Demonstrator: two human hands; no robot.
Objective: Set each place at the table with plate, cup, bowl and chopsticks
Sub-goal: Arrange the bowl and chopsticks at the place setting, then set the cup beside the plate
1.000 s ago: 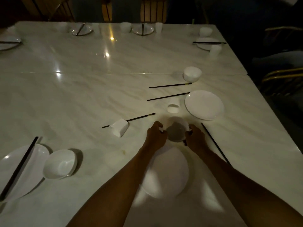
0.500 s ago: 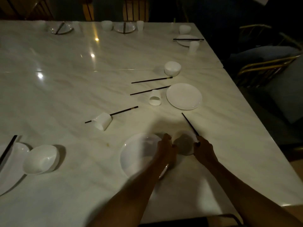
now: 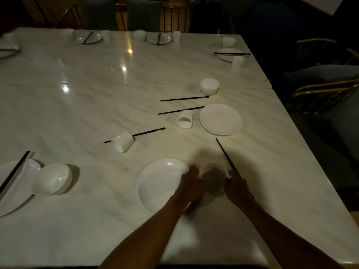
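Dim room, pale marble worktop in the head view. Both hands grip a small bowl between them: left hand curled on its left rim, right hand on its right, also pinching a black chopstick. Just left of the bowl lies a white plate, partly under the left wrist.

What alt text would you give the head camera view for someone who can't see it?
Both hands, left hand and right hand, hold a small white bowl on a marble table beside a white plate. A black chopstick lies just right; two cups lie tipped over farther back.
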